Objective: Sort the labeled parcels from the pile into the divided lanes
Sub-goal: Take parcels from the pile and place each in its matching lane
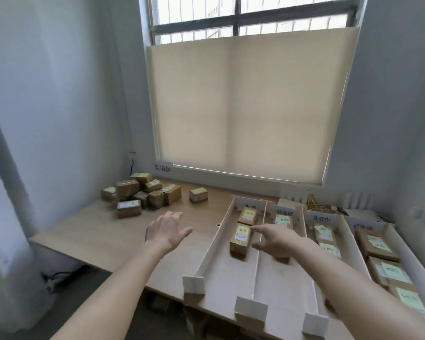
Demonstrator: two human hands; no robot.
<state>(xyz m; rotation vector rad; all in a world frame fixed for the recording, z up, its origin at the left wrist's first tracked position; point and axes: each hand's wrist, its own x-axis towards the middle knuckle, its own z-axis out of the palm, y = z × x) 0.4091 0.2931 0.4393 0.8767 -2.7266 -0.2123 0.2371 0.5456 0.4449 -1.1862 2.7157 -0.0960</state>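
Observation:
A pile of brown labeled parcels [140,195] lies at the table's far left, with one parcel [198,194] set apart to its right. White dividers [260,244] form several lanes on the right. The leftmost lane holds two parcels, a near one [240,239] and a far one [247,215]. My left hand [166,230] hovers open over the table between pile and lanes, holding nothing. My right hand [277,239] is open over the second lane, its fingers spread just right of the near parcel, with a parcel partly hidden beneath it.
The wooden table [103,229] ends at a front edge near me. The lanes further right hold more parcels with green notes [378,244]. White sign cards stand at the lanes' far ends. A blind-covered window [243,106] is behind, and yellow rubber bands [315,204] lie by the sill.

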